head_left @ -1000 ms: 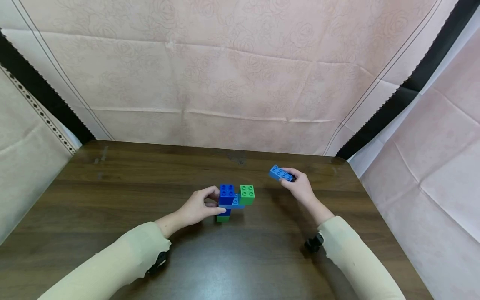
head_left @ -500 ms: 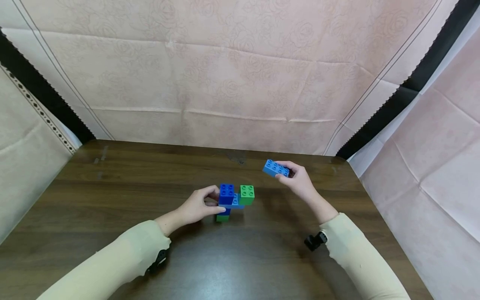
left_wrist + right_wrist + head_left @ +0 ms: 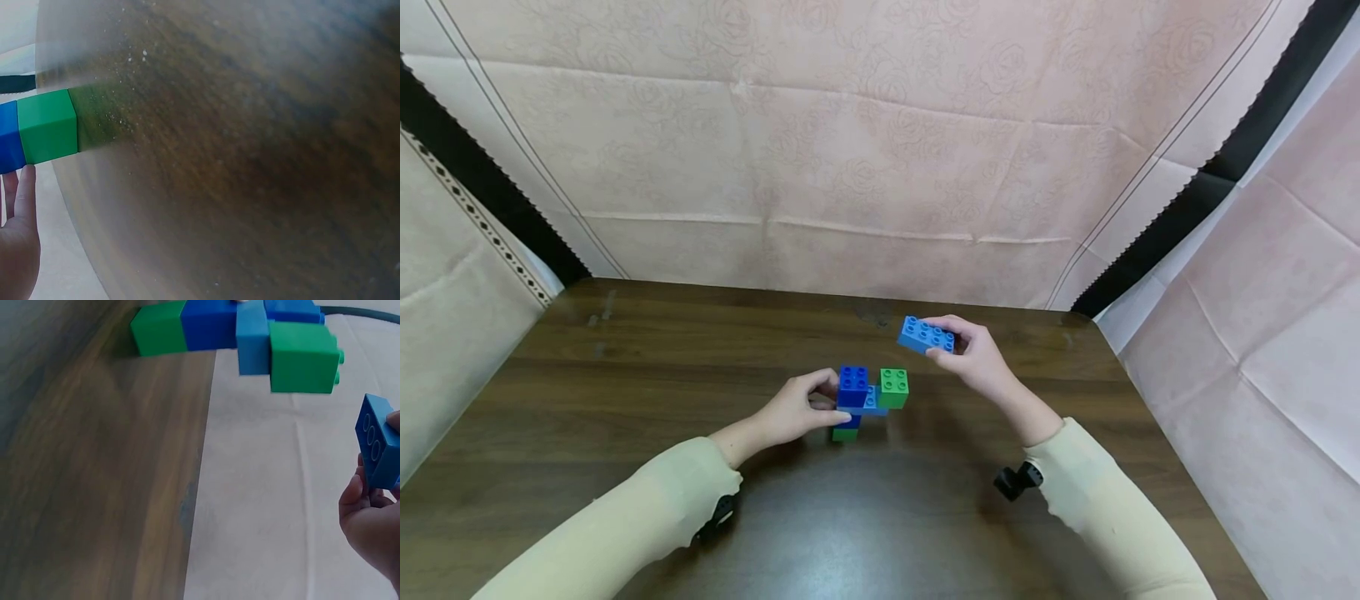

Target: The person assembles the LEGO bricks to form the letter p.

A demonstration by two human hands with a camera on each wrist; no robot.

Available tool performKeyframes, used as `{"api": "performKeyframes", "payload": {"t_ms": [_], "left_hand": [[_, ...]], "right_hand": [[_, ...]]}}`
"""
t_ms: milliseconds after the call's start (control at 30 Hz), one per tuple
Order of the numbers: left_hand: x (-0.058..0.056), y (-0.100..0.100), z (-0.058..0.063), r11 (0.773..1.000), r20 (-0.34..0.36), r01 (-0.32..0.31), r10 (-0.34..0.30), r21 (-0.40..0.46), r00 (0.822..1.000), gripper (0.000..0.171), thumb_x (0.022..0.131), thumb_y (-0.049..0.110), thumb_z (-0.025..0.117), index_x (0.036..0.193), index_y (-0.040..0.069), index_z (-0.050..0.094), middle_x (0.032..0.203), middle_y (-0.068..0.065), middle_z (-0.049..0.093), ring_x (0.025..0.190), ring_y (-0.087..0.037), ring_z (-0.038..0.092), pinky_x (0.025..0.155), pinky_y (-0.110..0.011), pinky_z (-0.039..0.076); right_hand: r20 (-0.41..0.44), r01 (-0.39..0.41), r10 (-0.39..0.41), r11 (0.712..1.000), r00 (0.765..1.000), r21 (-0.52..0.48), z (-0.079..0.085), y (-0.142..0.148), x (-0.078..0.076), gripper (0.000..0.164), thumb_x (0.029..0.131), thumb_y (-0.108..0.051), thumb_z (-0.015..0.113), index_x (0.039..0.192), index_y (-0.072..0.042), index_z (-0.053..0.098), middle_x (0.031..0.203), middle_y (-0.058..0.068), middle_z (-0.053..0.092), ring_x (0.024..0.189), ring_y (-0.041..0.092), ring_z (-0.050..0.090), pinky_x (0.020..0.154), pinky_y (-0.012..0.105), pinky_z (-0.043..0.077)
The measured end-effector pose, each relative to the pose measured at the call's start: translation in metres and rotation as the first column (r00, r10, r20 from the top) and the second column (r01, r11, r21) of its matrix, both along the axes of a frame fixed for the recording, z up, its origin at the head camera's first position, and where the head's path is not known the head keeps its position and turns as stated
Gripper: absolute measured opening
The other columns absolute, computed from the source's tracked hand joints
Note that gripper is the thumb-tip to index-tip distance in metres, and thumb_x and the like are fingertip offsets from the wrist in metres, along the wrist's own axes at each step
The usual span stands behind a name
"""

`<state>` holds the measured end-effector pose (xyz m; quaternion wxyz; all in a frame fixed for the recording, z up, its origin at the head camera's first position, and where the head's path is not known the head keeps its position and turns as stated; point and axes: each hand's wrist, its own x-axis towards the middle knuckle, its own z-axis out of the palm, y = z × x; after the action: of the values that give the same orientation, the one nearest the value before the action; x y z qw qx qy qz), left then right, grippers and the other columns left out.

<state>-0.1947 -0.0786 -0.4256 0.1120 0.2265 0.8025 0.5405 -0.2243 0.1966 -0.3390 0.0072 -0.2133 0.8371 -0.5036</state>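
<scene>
In the head view my left hand (image 3: 790, 412) holds a small tower of toy building bricks from its left side. The tower has a green brick (image 3: 846, 434) at the bottom, then dark blue, then a wider light blue brick (image 3: 870, 403). On top sit a dark blue brick (image 3: 853, 387) and, overhanging to the right, another green brick (image 3: 892, 388). Up and to the right, my right hand (image 3: 976, 358) pinches a long light blue brick (image 3: 921, 335) between thumb and fingers, studs up. The right wrist view shows this brick's hollow underside (image 3: 372, 434), apart from the tower.
The brown wooden table (image 3: 700, 333) reaches back to a pale patterned cloth (image 3: 850, 167) hung behind it. More cloth (image 3: 1285, 350) hangs on the right side. A black device (image 3: 1018, 481) is worn at the right wrist.
My right hand has moved left and slightly farther back with the light blue brick, nearer to the tower. The left hand and the tower have stayed in place.
</scene>
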Motion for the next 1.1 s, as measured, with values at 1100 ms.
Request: {"api": "performKeyframes", "payload": {"t_ms": [1100], "left_hand": [[0.000,-0.001,0.000,0.999,0.008,0.031,-0.031,0.023,0.999,0.030,0.086,0.022,0.068,0.108,0.009,0.054,0.110,-0.011,0.060,0.105,-0.023,0.057,0.091,-0.038,0.051]], "right_hand": [[0.004,-0.293,0.295,0.947,0.956,0.134,-0.005,-0.047,0.009,0.038,0.085,-0.011,0.064,0.122,-0.006,0.059,0.114,0.011,0.060,0.091,0.018,0.053,0.075,0.028,0.048]]}}
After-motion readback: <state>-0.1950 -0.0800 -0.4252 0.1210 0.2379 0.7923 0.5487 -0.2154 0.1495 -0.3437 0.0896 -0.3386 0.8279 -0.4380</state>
